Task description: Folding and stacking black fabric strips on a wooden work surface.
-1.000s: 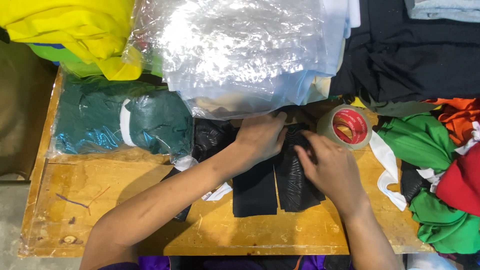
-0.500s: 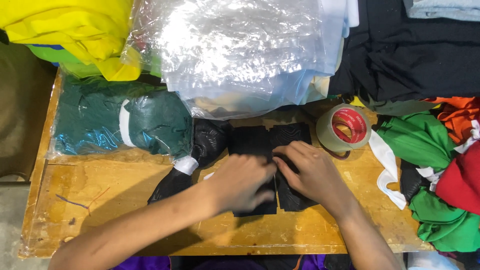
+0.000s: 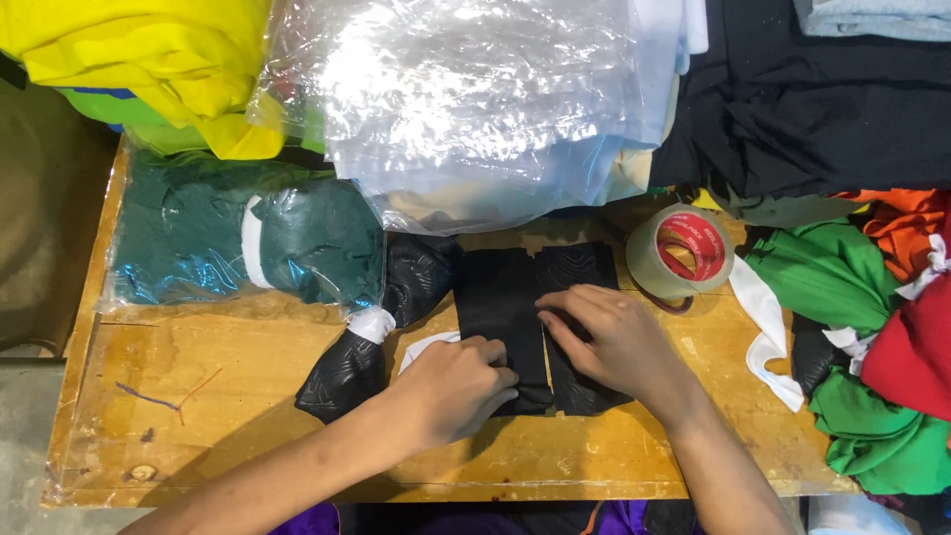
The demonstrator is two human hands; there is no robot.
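Observation:
A folded black garment lies on the wooden table, its textured sleeve trailing off to the left. My left hand rests on the garment's near left edge with the fingers curled over the cloth. My right hand lies flat on the right half, fingers pointing left along the middle fold. A small white piece peeks out beside my left hand.
A roll of clear tape with a red core stands right of the garment. Green garments in clear bags lie at left, a heap of clear plastic bags behind. Yellow cloth, black cloth and green, red, orange clothes surround.
My left hand slid from the garment's far edge down to its near left edge. My right hand moved toward the middle fold. The garment now lies flatter.

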